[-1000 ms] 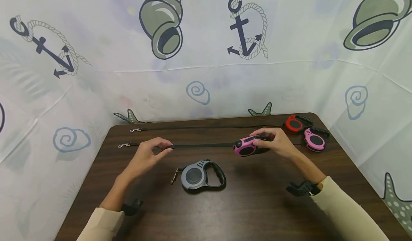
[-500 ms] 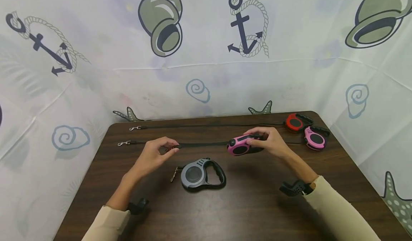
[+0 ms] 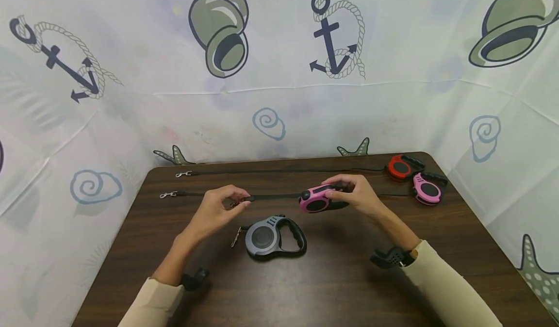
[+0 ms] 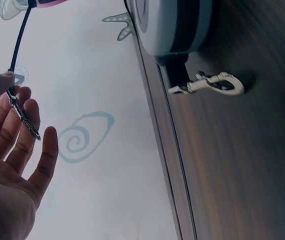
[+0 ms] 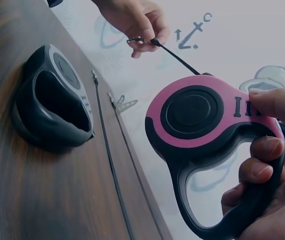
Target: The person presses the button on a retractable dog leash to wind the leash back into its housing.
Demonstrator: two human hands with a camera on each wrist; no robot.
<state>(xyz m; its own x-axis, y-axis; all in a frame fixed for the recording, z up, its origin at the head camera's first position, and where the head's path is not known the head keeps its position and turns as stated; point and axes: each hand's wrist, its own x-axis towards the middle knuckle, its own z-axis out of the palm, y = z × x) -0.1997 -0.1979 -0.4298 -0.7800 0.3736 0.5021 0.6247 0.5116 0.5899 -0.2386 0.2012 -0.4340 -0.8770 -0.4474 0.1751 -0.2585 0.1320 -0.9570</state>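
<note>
My right hand (image 3: 346,194) grips a pink and black retractable leash (image 3: 315,201) just above the brown table (image 3: 349,283); the right wrist view shows its fingers curled through the leash (image 5: 197,117) handle and the thumb on top. A short black strap (image 3: 274,197) runs left from the case. My left hand (image 3: 238,202) pinches the metal clip (image 4: 25,117) at the strap's end between thumb and fingers. A grey retractable leash (image 3: 271,237) lies flat on the table below both hands, with its clip (image 4: 207,85) beside it.
A red leash (image 3: 399,167) and a second pink leash (image 3: 426,189) lie at the table's far right corner. Their straps stretch left across the table's back to two clips (image 3: 183,174) (image 3: 168,195). Sea-themed printed cloth (image 3: 279,50) hangs behind and beside the table.
My right hand has carried the pink leash leftward and my left hand has moved right with the clip, so the strap between them is shorter.
</note>
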